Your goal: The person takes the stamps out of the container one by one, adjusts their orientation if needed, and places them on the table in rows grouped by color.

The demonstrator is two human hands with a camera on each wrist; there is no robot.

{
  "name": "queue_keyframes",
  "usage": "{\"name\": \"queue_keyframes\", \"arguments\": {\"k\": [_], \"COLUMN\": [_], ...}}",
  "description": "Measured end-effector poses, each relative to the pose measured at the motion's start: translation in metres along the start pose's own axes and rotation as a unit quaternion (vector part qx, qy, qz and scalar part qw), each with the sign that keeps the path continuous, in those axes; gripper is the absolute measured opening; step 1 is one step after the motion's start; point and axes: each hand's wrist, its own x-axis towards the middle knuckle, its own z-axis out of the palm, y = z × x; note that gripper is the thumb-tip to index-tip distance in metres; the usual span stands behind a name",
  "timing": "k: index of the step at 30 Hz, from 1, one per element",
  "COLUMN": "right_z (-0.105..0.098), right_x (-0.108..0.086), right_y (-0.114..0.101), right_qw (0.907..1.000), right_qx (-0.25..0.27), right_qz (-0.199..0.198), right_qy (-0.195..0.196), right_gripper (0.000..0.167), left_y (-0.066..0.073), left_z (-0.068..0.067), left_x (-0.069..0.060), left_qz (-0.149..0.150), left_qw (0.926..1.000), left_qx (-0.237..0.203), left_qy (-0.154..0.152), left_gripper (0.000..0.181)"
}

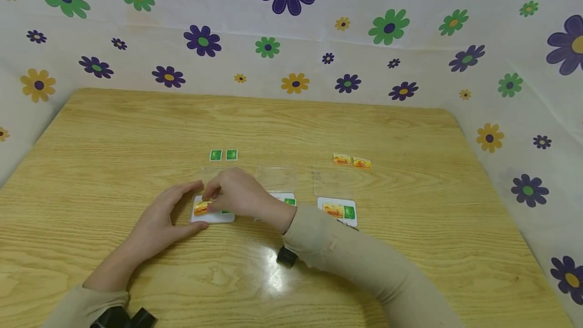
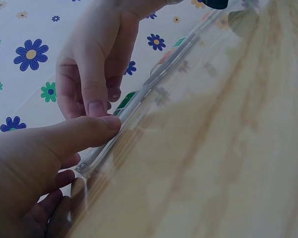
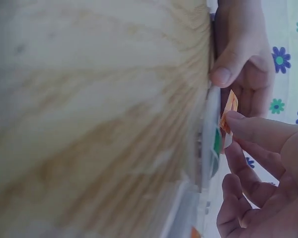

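Observation:
My left hand (image 1: 157,221) holds a small white case (image 1: 218,219) on the table, thumb at its near edge and fingers at its far side. Over that case, my right hand (image 1: 239,194) pinches a small orange picture sticker (image 3: 230,106) between thumb and forefinger. The right wrist view shows the sticker tilted, one end against or just above the case; I cannot tell which. A green sticker (image 1: 225,212) lies in the case's right part, partly hidden by the right hand. In the left wrist view the left thumb (image 2: 97,133) presses the case's edge.
A middle white case (image 1: 278,196) is half covered by the right wrist. To the right, another case (image 1: 339,201) holds orange and green stickers. Clear lids (image 1: 276,178) lie behind. Farther back are two green stickers (image 1: 232,155) and two orange ones (image 1: 341,159). Flowered cloth (image 1: 291,39) borders the table.

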Motion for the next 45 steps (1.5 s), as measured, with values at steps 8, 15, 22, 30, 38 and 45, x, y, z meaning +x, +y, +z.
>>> {"name": "queue_keyframes", "arguments": {"k": [8, 15, 22, 30, 38, 45], "right_z": [-0.01, -0.018, -0.03, -0.042, -0.055, -0.068], "right_x": [-0.01, -0.02, -0.032, -0.046, -0.063, -0.078], "right_y": [0.0, 0.006, 0.013, 0.032, 0.048, 0.065], "right_qw": [0.9986, 0.9937, 0.9874, 0.976, 0.9615, 0.9602], "right_qx": [0.052, 0.107, 0.15, 0.203, 0.247, 0.235], "right_qz": [-0.014, 0.028, 0.045, 0.061, 0.096, 0.111], "right_qy": [0.005, 0.015, 0.025, 0.049, 0.072, 0.103], "right_gripper": [0.016, 0.014, 0.015, 0.02, 0.022, 0.02], "left_y": [0.0, 0.001, 0.002, 0.001, 0.001, 0.0], "left_z": [0.0, 0.0, 0.0, 0.001, 0.002, 0.002], "left_x": [0.001, 0.001, 0.001, 0.001, 0.001, 0.001], "left_qz": [0.001, -0.003, -0.009, -0.007, -0.003, -0.002], "left_qw": [1.0, 0.9999, 0.9999, 0.9997, 0.9995, 0.9993], "left_qx": [0.001, 0.011, 0.014, 0.022, 0.031, 0.037], "left_qy": [0.004, 0.006, 0.005, 0.006, 0.009, 0.012], "left_gripper": [0.077, 0.076, 0.076, 0.076, 0.077, 0.078]}}
